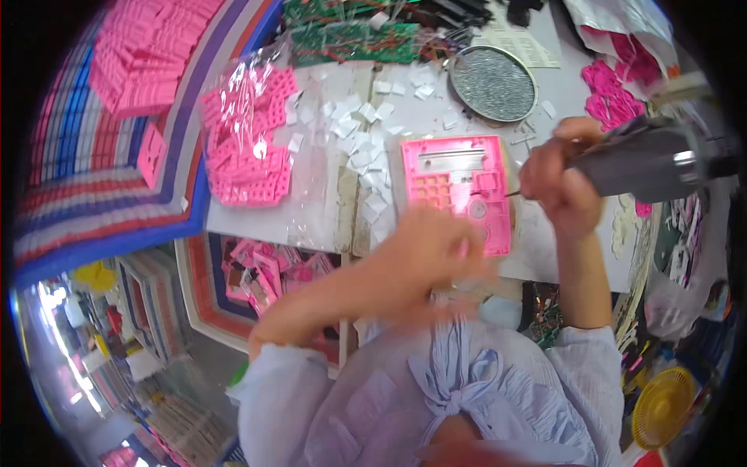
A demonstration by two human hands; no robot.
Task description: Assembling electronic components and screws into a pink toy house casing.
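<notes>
In front of me lies a pink plastic casing (457, 145) with a grid of small openings on its left, a silvery strip near its top and a round part lower right. My right hand (568, 175) is closed around a dark grey power screwdriver (642, 163), whose thin bit points left to the casing's right edge. My left hand (440, 257) is over the casing's lower left part, its fingers smeared by motion. Whether it holds anything cannot be made out.
Small white square pieces (366, 156) are scattered left of the casing. Beyond it stands a round dish of screws (493, 83). A plastic bag of pink grid parts (249, 140), green circuit boards (350, 43) and pink cords (607, 93) lie around. A bin (192, 284) at lower left holds pink parts.
</notes>
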